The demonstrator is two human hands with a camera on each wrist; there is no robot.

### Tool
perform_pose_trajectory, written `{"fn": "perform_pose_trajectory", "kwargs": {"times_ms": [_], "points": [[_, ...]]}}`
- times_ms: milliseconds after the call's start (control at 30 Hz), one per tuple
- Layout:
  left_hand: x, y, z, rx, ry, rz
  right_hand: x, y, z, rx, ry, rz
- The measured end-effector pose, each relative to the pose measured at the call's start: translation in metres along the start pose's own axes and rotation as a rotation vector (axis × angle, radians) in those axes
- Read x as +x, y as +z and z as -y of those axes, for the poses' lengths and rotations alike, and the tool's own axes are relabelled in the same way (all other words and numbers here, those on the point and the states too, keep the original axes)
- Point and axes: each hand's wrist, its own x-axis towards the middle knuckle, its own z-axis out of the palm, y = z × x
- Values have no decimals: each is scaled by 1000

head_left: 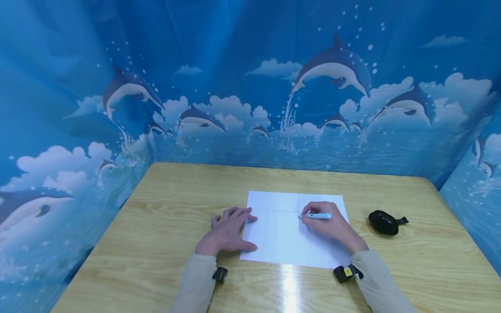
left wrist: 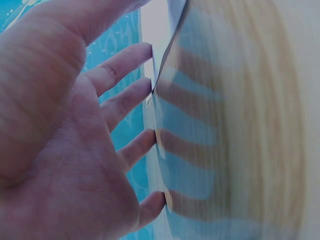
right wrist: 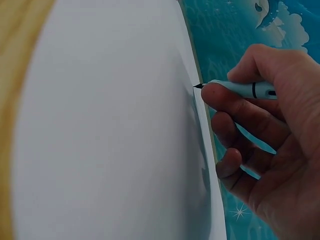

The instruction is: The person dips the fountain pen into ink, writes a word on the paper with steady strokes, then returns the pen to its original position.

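Observation:
A white sheet of paper [head_left: 282, 239] lies on the wooden table, with faint thin lines across its upper part. My right hand [head_left: 326, 219] pinches a light blue fountain pen [head_left: 320, 215] between thumb and fingers, its tip at the sheet's upper middle. In the right wrist view the pen's dark nib [right wrist: 198, 86] is right at the paper surface, and the other fingers [right wrist: 230, 162] are curled beneath. My left hand [head_left: 228, 232] rests at the sheet's left edge, fingers spread. The left wrist view shows those fingertips [left wrist: 159, 197] touching down along that edge.
A glossy black rounded object [head_left: 383, 222] with a short tab lies on the table [head_left: 176, 208] right of the paper. Blue curtains [head_left: 235, 143] printed with dolphins stand behind and beside the table. Small black cameras [head_left: 220, 274] are strapped at both wrists.

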Motion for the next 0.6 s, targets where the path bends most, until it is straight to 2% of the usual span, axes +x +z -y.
{"fn": "perform_pose_trajectory", "kwargs": {"times_ms": [600], "points": [[0,0,0,17,-5,6,-6,2,4,22,-12,35]]}}
